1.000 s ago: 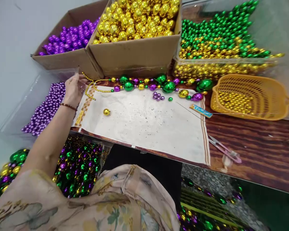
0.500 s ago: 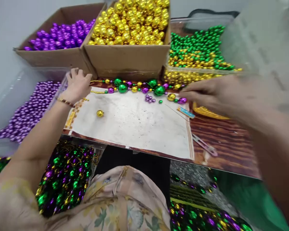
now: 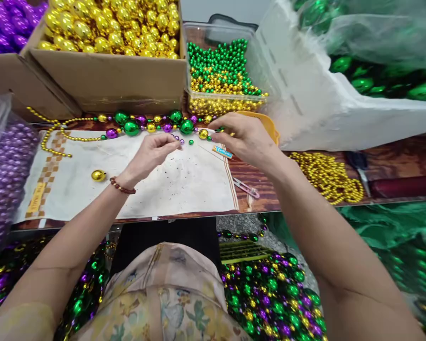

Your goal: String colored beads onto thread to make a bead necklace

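Observation:
My left hand (image 3: 155, 154) reaches over the white cloth, thumb and fingertips drawn together beside a few small purple beads (image 3: 177, 139). Whatever is in that pinch is hidden. My right hand (image 3: 246, 137) has thumb and forefinger closed around the right end of a bead strand (image 3: 130, 127), just past a gold bead (image 3: 203, 134). Large green, purple and gold balls make up the strand, which ends at the left in fine gold chain (image 3: 80, 138). One small green bead (image 3: 191, 142) lies between the hands, and a loose gold ball (image 3: 98, 175) rests on the cloth's left side.
Behind are a box of gold balls (image 3: 106, 71) and a clear bin of green and gold beads (image 3: 227, 97). Purple beads fill a bin (image 3: 0, 128) at left. Pink snips (image 3: 246, 187), a blue-orange packet (image 3: 222, 151) and gold bead chains (image 3: 328, 177) lie to the right.
My left hand has come away from the purple bead bin, rightward to the small purple beads. My right hand stays at the strand's end. The view has swung right.

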The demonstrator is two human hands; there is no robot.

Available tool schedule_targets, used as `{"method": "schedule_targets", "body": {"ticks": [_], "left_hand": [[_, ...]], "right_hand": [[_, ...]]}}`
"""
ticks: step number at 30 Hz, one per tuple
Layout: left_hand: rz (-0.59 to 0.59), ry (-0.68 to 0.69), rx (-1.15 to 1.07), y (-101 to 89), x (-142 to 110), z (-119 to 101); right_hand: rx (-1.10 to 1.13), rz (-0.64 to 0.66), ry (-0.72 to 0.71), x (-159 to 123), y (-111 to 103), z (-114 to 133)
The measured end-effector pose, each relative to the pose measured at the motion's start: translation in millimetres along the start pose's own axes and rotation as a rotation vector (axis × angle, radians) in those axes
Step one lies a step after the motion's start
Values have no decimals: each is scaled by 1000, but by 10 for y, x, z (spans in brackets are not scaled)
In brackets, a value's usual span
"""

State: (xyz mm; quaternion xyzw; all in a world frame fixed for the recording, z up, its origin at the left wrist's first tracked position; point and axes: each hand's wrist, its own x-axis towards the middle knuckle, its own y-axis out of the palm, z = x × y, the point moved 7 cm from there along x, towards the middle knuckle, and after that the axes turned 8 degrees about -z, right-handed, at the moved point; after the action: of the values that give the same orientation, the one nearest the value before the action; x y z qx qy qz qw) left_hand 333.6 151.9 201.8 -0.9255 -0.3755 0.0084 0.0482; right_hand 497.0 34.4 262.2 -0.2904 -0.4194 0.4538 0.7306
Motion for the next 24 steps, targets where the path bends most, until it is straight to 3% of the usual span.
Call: {"method": "schedule_targets", "body": {"ticks": [2, 5, 7, 10, 16, 20, 24], "left_hand": [[-40, -77, 34, -134, -46, 114], [-95, -172, 79, -298, -120, 276], [-115, -227, 83, -362, -156, 370], [-141, -255, 86, -412, -176, 448], [-160, -251, 66, -418, -187, 508], [-144, -277, 75, -423, -225, 590], [-139, -288, 97, -464, -265, 669]], "right_hand": [[-69, 40, 134, -368, -33, -310], [-339, 389, 418, -1125, 150, -803], [-573, 474, 511, -1528, 229, -997], [-683, 425, 476, -1788, 404, -1038], [-624, 325, 495, -1858, 584, -1100], [-546, 245, 543, -1982, 447, -1258], [-526, 141, 673, -2206, 83, -1509]]}}
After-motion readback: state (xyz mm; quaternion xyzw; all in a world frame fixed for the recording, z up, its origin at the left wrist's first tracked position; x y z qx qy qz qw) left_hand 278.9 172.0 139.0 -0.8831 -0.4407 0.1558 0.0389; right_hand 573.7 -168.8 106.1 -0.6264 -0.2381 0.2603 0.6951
